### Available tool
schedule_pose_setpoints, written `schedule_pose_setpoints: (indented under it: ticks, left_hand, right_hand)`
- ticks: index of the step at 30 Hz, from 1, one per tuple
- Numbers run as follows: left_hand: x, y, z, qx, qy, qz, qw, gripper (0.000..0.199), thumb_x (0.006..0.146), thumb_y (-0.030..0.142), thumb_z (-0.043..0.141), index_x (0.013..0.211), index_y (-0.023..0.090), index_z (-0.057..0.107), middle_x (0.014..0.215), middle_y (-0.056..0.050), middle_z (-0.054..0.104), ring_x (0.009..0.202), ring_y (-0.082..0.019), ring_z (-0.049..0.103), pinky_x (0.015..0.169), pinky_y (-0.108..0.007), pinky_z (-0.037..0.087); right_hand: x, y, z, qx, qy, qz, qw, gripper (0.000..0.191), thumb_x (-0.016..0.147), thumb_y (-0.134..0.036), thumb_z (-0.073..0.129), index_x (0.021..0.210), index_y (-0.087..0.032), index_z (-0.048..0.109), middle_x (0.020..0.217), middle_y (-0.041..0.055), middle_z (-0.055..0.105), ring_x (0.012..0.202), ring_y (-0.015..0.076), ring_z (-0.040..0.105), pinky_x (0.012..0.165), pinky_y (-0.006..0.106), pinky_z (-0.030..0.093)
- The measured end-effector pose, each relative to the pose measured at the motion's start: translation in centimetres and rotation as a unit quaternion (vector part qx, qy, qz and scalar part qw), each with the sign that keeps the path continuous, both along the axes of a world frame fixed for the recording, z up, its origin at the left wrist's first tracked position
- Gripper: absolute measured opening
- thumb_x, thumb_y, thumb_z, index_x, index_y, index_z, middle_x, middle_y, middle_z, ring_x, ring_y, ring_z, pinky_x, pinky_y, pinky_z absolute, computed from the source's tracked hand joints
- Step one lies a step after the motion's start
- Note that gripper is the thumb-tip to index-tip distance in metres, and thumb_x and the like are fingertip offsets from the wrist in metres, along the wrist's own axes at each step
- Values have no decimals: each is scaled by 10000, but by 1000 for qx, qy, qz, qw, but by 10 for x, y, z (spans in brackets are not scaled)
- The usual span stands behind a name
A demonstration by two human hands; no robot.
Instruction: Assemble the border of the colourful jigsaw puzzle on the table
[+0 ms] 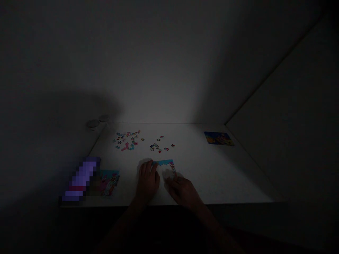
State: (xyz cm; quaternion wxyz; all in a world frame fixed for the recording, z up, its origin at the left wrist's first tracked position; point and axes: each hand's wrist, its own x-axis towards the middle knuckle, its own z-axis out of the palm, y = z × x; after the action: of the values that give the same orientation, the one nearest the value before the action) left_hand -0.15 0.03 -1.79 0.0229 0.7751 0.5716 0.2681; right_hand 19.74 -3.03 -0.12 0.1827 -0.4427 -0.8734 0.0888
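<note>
A partly joined jigsaw puzzle [164,162] lies near the table's front edge, with a light blue strip along its far side and patterned pieces down its right. My left hand [148,177] rests on the left part of it, fingers laid flat. At the lower right of the puzzle is my right hand [183,188], thumb and fingers drawn together close to the right border. Whatever sits between those fingertips is too dark and small to make out. Beyond the hands lie several loose puzzle pieces [155,146], with a larger spread of pieces [127,145] to their left.
A picture card [109,181] lies at the front left, beside a blurred-out purple oblong [82,178]. Another colourful picture [219,138] is at the back right. Two round pale objects [93,123] stand past the left edge. Walls border the white table [212,176]; the light is dim.
</note>
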Motion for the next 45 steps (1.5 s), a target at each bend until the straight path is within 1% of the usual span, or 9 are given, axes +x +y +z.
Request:
schedule_pose_setpoints:
  ticks: [6,9,12,15,19,27,30,36,45]
  left_hand:
    - [0,3,0,9,29,-20,999,392,915,161,419,1279,126,560,1391,-170,522,1323,-306,449,1110,-533,373]
    - [0,2,0,15,28,-23,999,399,933,166,398,1304,121,539,1409,-164,514,1364,-286,418,1136,-513,355]
    - [-3,-2,1,17,31,5,999,404,950,175,375,1321,113,522,1412,-170,516,1368,-288,419,1142,-541,334]
    - [-10,-8,2,13,45,24,999,416,959,194,370,1341,104,507,1405,-177,527,1359,-292,437,1144,-561,319]
    - [-18,-13,2,10,51,11,999,426,964,212,365,1338,71,514,1400,-193,533,1361,-278,440,1134,-516,352]
    - [-15,-13,3,-1,61,13,998,429,958,203,368,1347,104,520,1408,-171,533,1356,-277,445,1137,-534,330]
    - [-15,-13,2,7,63,15,998,428,955,197,372,1344,100,524,1414,-178,525,1362,-288,436,1133,-540,332]
    - [-15,-12,0,15,60,31,998,440,948,215,391,1353,94,513,1465,-197,459,1388,-318,394,1127,-562,333]
    - [-16,-12,-2,14,58,33,998,436,951,235,383,1347,109,515,1467,-206,452,1378,-323,408,1109,-575,353]
  right_hand:
    - [1,2,-4,17,38,-24,999,256,919,-209,494,1099,-208,677,916,89,699,798,202,627,737,322,506]
    - [1,7,-6,45,58,-89,993,207,923,-219,500,1008,-190,687,925,104,687,830,217,620,754,340,506]
    - [1,11,-7,55,73,-137,986,187,928,-223,501,965,-179,680,931,109,682,843,220,616,776,347,510]
    - [2,13,-7,45,77,-123,988,182,931,-223,497,975,-185,670,936,100,682,854,221,613,793,352,512]
    - [2,12,-5,41,81,-122,988,190,929,-224,497,1006,-179,665,940,104,679,877,230,613,802,363,517]
    - [1,13,-4,40,92,-77,992,181,940,-257,511,1003,-197,670,970,102,683,903,224,616,821,365,518]
    - [2,15,-8,41,92,-88,991,170,933,-282,541,1014,-201,666,960,96,683,902,229,616,827,383,517]
    - [3,19,-14,63,99,-126,985,236,919,-280,539,1100,-167,639,1021,126,674,953,254,604,860,429,513]
    - [2,20,-12,54,90,-125,987,223,918,-251,511,1077,-177,649,1030,121,675,949,253,603,861,435,503]
